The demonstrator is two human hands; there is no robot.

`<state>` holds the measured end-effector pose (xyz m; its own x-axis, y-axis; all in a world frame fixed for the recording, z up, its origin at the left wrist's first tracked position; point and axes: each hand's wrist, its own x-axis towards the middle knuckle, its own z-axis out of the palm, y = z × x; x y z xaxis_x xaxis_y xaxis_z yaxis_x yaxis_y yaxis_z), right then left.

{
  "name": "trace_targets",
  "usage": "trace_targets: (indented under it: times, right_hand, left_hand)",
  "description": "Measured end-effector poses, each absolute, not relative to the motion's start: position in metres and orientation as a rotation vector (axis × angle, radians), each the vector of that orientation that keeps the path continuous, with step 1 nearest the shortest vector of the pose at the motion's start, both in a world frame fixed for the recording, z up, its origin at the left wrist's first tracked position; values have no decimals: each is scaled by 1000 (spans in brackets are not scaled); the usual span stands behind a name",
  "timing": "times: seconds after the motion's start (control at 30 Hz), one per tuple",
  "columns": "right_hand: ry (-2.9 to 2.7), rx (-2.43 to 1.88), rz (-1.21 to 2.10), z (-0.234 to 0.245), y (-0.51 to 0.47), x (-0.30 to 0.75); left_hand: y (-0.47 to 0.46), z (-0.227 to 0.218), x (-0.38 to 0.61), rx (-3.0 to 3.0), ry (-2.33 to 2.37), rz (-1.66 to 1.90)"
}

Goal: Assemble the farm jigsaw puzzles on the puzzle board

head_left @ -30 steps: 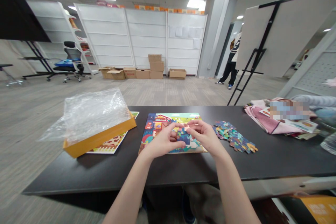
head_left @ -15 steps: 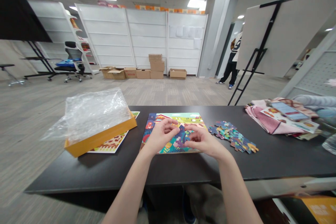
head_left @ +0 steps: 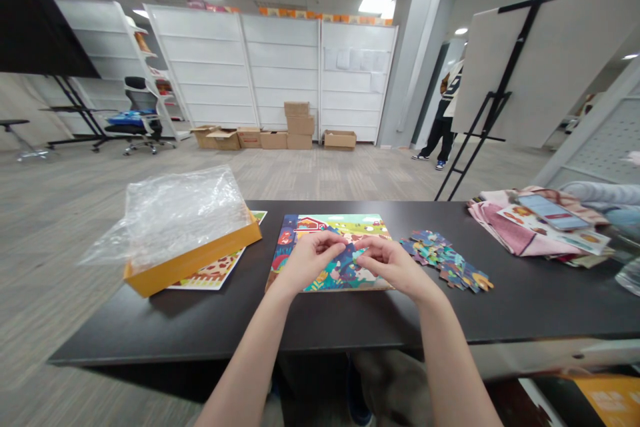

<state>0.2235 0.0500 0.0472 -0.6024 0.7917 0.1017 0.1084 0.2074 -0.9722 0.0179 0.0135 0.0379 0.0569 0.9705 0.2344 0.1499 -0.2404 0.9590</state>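
Over a bright farm-picture board [head_left: 345, 219] at the middle of the table, my hands are close together. My left hand [head_left: 315, 257] is closed, thumb and fingers pinching a dark blue jigsaw puzzle piece [head_left: 347, 253]. From the other side my right hand [head_left: 387, 261] also has its fingertips closed at the blue puzzle pieces; its exact hold is partly hidden. Below the fingers, more dark, patterned pieces overlap the picture and are hard to tell from it. A pile of loose puzzle pieces [head_left: 445, 259] lies right of the board.
On the left, an orange box [head_left: 200, 260] with clear plastic wrap [head_left: 180, 210] rests tilted on a printed sheet [head_left: 215, 271]. Folded cloths [head_left: 493, 227] and a phone [head_left: 553, 211] lie at the right. The black table's [head_left: 200, 327] front edge is close to my forearms.
My hands have shifted slightly, with the fingertips drawing nearer each other over the board. The right hand has turned a little inward. The box and loose pile stay put.
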Motion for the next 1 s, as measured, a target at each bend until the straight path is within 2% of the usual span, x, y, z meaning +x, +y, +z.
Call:
trace_targets:
  times: [0.37, 0.53, 1.0]
  right_hand:
    - [-1796, -924, 1315, 36, 58, 222]
    - [-1809, -912, 1259, 37, 59, 220]
    - [-1778, -998, 1201, 38, 59, 220]
  left_hand:
    - [13, 48, 11, 1372, 1207, 1342]
    - [14, 41, 8, 1368, 1223, 1267]
    - [16, 27, 11, 1954, 1301, 1229]
